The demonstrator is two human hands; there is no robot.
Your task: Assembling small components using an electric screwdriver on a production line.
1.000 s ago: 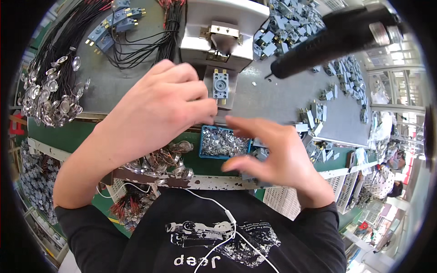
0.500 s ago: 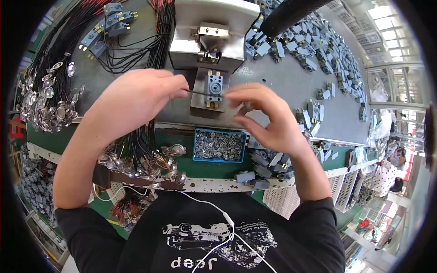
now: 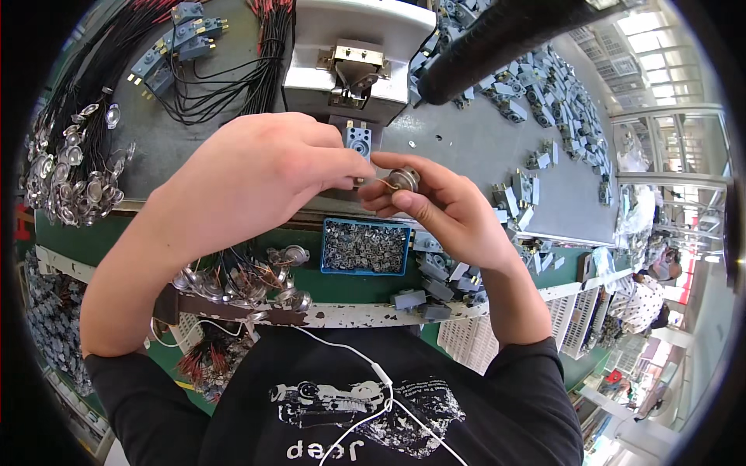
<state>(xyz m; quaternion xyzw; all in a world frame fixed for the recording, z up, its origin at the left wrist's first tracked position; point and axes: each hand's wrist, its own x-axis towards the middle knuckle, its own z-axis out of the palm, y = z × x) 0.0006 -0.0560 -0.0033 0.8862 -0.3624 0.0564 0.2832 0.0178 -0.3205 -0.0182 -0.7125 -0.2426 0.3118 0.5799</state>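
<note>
My right hand pinches a round metal disc-shaped part between thumb and fingers, with a thin copper-coloured wire at its left side. My left hand reaches in from the left, its fingers closed close to that part's left side. What its fingertips hold is hidden. Just beyond the fingertips, a blue-grey switch block with brass terminals sits on a small metal plate in front of the steel press fixture. The left hand covers the lower part of the block.
A blue tray of small metal pieces sits at the bench's near side. Black wires with round metal ends lie at left. Many blue-grey blocks are heaped at right. A dark cylindrical arm juts over the bench from upper right.
My left hand has moved right and slightly down to meet the right. The right hand has turned, bringing the round metal part into view. A dark strand between the hands is now hidden.
</note>
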